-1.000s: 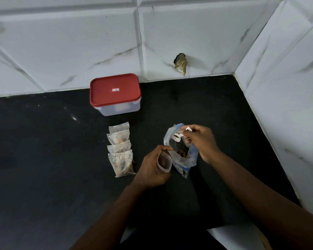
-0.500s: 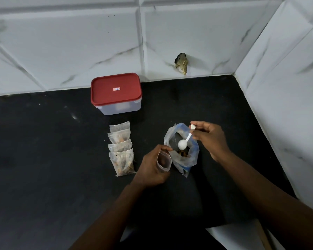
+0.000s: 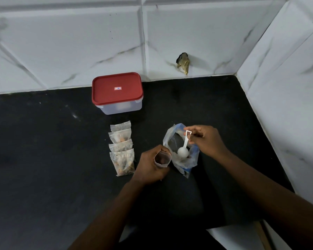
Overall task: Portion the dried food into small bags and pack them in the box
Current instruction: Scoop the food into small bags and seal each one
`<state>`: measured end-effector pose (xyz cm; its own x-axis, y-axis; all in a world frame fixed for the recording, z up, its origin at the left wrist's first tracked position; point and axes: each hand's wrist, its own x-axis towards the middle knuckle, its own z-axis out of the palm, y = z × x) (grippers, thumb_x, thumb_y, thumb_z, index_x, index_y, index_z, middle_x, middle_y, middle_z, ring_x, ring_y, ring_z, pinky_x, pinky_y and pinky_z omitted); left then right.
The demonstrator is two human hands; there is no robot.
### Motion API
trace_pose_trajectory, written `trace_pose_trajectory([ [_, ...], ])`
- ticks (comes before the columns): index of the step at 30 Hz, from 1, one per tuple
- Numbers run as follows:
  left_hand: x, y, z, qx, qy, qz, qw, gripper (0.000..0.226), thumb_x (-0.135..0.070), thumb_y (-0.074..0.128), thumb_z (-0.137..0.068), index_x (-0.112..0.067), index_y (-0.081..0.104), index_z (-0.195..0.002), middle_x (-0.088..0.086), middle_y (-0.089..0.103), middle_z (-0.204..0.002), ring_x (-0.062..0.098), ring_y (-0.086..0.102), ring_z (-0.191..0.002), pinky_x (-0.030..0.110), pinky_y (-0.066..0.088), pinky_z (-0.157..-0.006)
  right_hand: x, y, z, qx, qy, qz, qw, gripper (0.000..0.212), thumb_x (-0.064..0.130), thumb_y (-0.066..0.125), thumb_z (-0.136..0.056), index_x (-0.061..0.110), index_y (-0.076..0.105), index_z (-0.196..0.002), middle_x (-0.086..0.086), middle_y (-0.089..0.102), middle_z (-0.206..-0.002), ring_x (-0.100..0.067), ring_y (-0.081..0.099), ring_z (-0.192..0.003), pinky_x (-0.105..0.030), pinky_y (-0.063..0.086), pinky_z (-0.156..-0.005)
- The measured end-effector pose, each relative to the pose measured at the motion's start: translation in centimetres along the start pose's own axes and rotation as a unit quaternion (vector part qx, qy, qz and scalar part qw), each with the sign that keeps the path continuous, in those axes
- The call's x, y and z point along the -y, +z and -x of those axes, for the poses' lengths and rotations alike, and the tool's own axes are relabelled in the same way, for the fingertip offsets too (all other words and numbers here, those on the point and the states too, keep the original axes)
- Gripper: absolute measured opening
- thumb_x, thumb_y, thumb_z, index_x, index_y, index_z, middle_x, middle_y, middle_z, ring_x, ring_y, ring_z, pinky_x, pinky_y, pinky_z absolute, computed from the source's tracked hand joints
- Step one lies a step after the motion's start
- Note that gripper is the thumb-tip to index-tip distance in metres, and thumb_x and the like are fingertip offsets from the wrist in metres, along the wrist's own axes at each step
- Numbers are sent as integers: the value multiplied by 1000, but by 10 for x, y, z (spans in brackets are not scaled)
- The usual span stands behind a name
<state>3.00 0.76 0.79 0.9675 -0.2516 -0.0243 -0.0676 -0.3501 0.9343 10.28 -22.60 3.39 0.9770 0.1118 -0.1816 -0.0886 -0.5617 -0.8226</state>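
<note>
left hand (image 3: 150, 166) grips open small bag (image 3: 162, 158) | right hand (image 3: 205, 140) pinches scoop (image 3: 184, 148) over food pouch (image 3: 181, 150) | 4 filled bags (image 3: 121, 147) | 1 box (image 3: 117, 92)

Black countertop (image 3: 43, 159) in a corner between back wall (image 3: 61, 42) and right-hand wall (image 3: 287, 105), both white veined tiles; a broken patch (image 3: 183, 62) sits just above the countertop's rear edge.

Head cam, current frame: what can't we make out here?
All in the head view:
- Box contents: lid is on and the walls are frosted.
- Scoop in right hand: loaded or empty is unclear, since its bowl sits down in the big bag.
- Small bag fill: left hand wraps its lower part.
- Lid label: too small to read.
- Dark thing on wall: too blurred to identify.
</note>
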Motion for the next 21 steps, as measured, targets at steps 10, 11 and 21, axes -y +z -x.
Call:
trace_pose_trajectory([
  [10, 1, 0, -4, -10, -12, 2, 1000, 31, 1, 78, -78, -18, 69, -99, -8, 71, -96, 11, 71, -93, 20, 56, -82, 4, 14, 0, 57, -41, 111, 991, 26, 9, 73, -90, 19, 75, -114, 9, 75, -101, 7, 69, -84, -16, 58, -80],
  [11, 1, 0, -4, -10, -13, 3, 1000, 30, 2, 78, -78, -18, 69, -99, -7, 71, -96, 11, 71, -93, 20, 56, -82, 4, 16, 1, 66, -55, 136, 987, 24, 10, 72, -91, 19, 75, -113, 9, 75, -99, 7, 68, -82, -17, 58, -79],
  [21, -1, -3, -2, -2, -29, 15, 999, 28, 1, 77, -80, -17, 68, -99, -7, 71, -95, 8, 71, -92, 18, 55, -81, 6, 4, 12, -53, -138, 63, 987, 24, 7, 75, -88, 15, 76, -111, 10, 75, -102, 9, 69, -94, -7, 50, -83],
])
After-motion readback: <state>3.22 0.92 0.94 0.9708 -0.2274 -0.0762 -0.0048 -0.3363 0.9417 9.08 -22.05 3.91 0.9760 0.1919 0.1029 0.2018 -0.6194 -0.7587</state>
